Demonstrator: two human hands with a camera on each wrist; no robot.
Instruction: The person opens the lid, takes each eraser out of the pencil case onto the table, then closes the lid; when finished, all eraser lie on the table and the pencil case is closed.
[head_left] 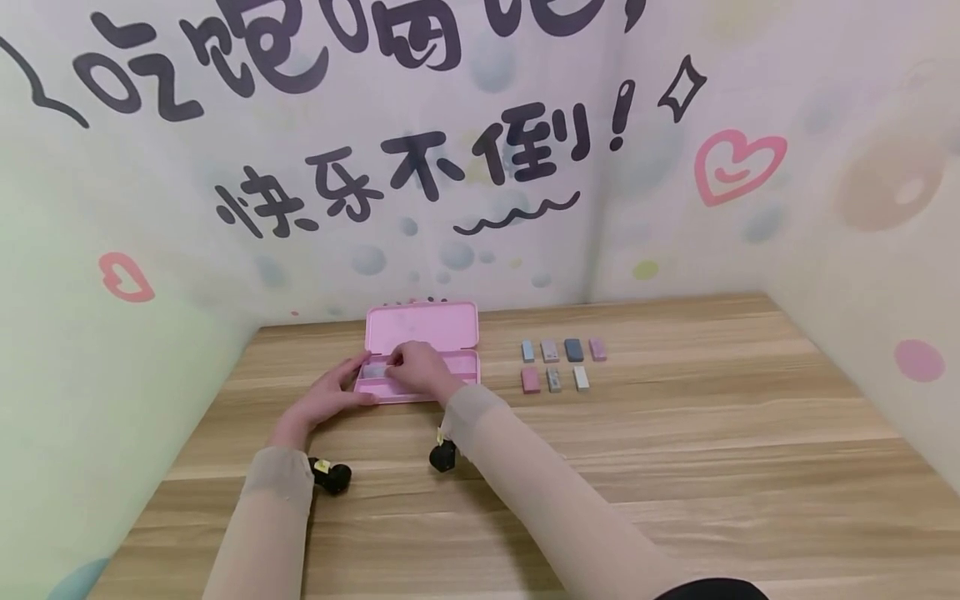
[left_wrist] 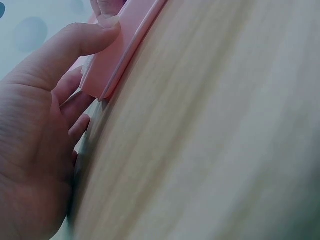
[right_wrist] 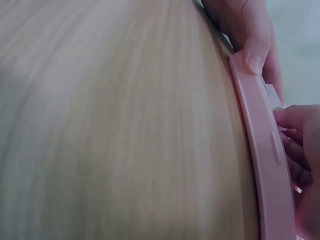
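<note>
A pink pencil case (head_left: 422, 400) lies at the back of the table with its lid (head_left: 422, 327) raised against the wall. My left hand (head_left: 330, 397) grips the case's left end; in the left wrist view the thumb (left_wrist: 97, 39) presses the front wall and the fingers reach behind the end. My right hand (head_left: 422, 368) is over the case's inside, thumb and fingers pinching a small pale eraser (right_wrist: 272, 96) in the left part. Much of the eraser is hidden by the fingers and the case wall.
Right of the case lie several small erasers in two rows, among them a dark blue one (head_left: 573, 350), a pink one (head_left: 530, 381) and a white one (head_left: 581, 379). A printed wall (head_left: 525, 267) rises behind the wooden table (head_left: 675, 433).
</note>
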